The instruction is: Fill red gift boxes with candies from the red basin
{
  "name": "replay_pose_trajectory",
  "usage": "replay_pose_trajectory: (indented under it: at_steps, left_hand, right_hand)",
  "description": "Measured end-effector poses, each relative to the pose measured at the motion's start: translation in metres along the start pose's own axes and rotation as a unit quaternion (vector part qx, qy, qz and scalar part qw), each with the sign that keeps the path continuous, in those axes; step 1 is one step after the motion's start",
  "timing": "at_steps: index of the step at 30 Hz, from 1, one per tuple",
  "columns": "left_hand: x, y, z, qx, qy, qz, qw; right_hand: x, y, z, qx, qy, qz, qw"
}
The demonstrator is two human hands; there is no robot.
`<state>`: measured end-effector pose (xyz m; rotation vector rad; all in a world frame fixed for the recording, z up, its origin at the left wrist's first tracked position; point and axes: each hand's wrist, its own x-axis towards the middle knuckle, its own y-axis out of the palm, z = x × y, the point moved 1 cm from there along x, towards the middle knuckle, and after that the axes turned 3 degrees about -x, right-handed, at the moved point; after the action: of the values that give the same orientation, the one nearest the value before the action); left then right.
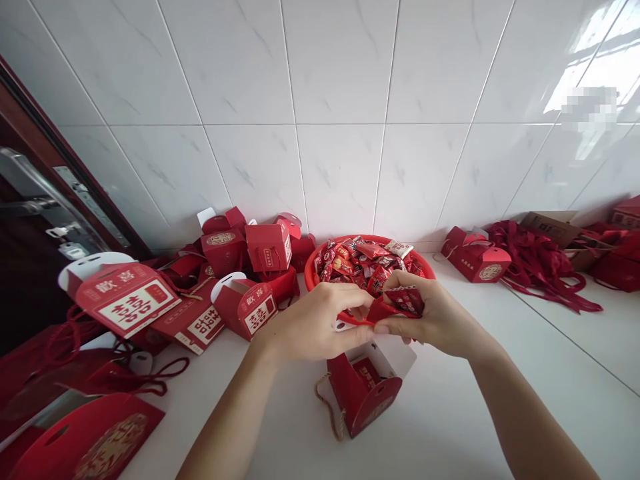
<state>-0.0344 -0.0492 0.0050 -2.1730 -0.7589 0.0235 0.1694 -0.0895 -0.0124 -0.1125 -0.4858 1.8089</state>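
Both my hands meet over an open red box point(370, 393) that stands on the white surface with a rope handle hanging at its left side. My right hand point(435, 313) is closed on red candy packets point(407, 301). My left hand point(320, 320) pinches the left end of the same red packets, its thumb close to my right thumb. Inside the box lies a red packet. Just behind my hands, a red basket point(311, 267) holds many wrapped candies, partly covered by my hands.
Red gift boxes point(133, 297) with cords are piled at the left, beside a dark door frame point(65, 143). Another red box point(477, 257) stands right of the basket, then dark red ribbons point(537, 260) and more boxes. A tiled wall point(340, 167) rises behind.
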Motion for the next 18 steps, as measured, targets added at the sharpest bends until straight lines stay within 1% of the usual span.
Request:
replay_pose_trajectory:
  at_steps: [2,5,8,10,12,14,18]
  left_hand:
    - [0.002,0.001,0.0,0.001,0.009,-0.014,1.0]
    - [0.004,0.001,0.001,0.019,0.006,-0.069,0.997]
    - [0.001,-0.003,0.003,0.038,-0.004,-0.13,0.991]
    - [-0.001,-0.006,0.005,0.045,-0.01,-0.158,0.986]
    - [-0.002,-0.008,0.006,0.047,-0.013,-0.168,0.985]
    - [-0.002,-0.008,0.006,0.034,-0.017,-0.166,0.985]
    - [0.0,-0.005,0.005,-0.029,-0.027,-0.154,0.987]
  right_hand:
    - [0.0,0.001,0.0,0.011,0.009,0.01,1.0]
    - [0.0,-0.002,-0.002,0.031,0.01,0.02,0.999]
    - [-0.001,-0.007,-0.004,0.026,0.003,0.002,1.0]
    - [-0.001,-0.011,-0.004,0.012,-0.006,-0.012,1.0]
    - [-0.002,-0.013,-0.003,0.007,-0.017,-0.021,1.0]
    - [-0.001,-0.013,-0.002,0.013,-0.02,-0.028,0.999]
    - [0.0,-0.012,-0.002,0.029,-0.024,-0.043,0.998]
